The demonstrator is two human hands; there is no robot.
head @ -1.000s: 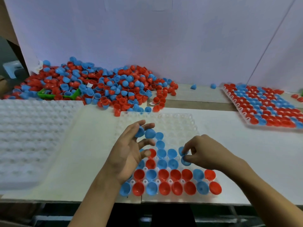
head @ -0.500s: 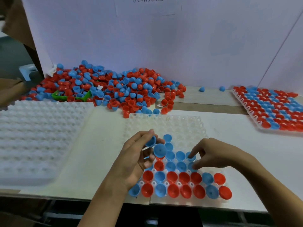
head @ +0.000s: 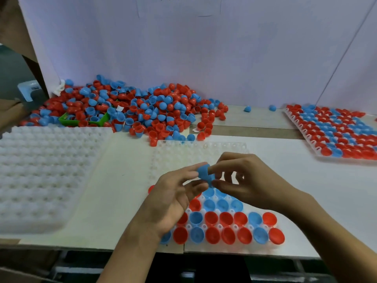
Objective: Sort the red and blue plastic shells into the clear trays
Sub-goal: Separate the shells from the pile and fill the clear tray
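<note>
White bench holds a clear tray; above it the left hand and right hand both pinch a blue shell, likely passing it for seating.

My left forearm comes up from 6 o'clock and my right forearm from 4 o'clock, meeting near centre. My left hand lies palm up, fingers reaching toward 1 o'clock, their tips touching a blue shell. My right hand faces it from 3 o'clock, back up, thumb and forefinger curled and pinching that same shell.
</note>
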